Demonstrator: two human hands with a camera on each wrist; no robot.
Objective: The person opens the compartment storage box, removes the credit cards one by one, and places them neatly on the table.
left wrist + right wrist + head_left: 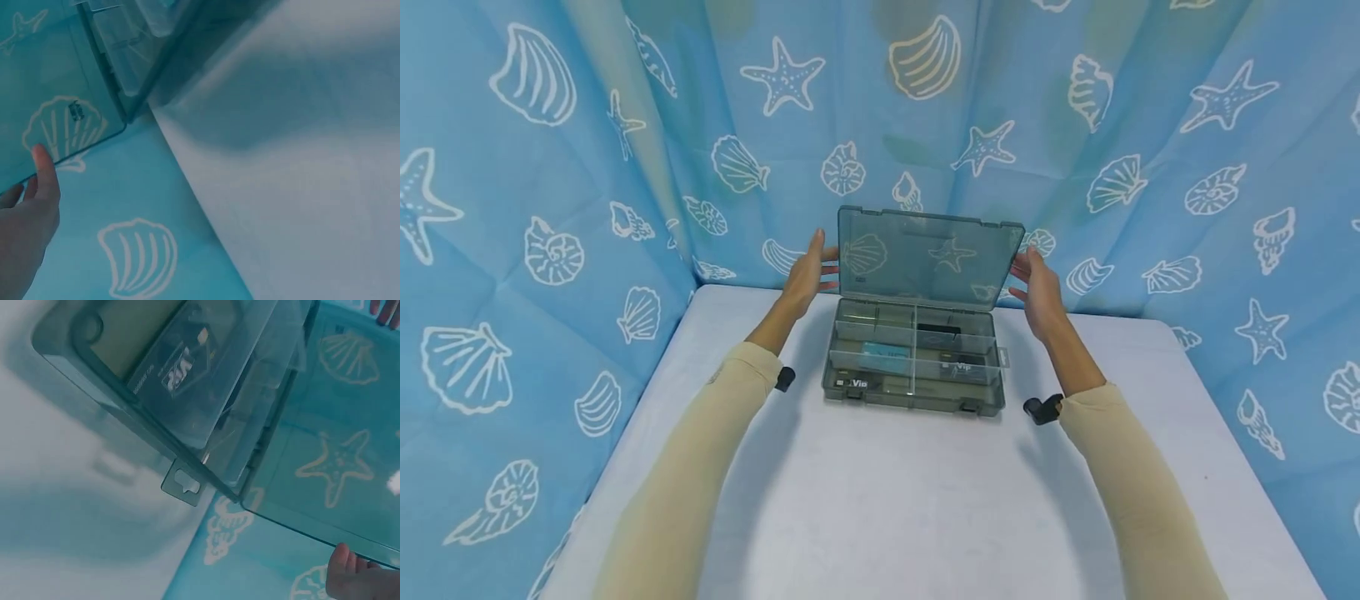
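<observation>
A translucent grey plastic compartment box (951, 390) sits on the table with its lid (925, 258) raised and leaning back. At the lid's left edge is my left hand (803, 273), thumb pointing up and fingers extended to the edge. My right hand (1041, 296) is at the opposite edge, its fingers loosely bent toward the lid. In the left wrist view a fingertip (42, 156) overlaps the lid's rim. Inside the box lie a light blue packet (883, 357), dark packs (853, 383) printed "Vip", and a black item (938, 330).
The box has clear dividers (914, 350) and a hanging tab (182, 482) on its right side. A white-covered table (887, 500) lies under it. Blue curtains (865, 108) with shell and starfish prints hang behind and beside the table, close to the raised lid.
</observation>
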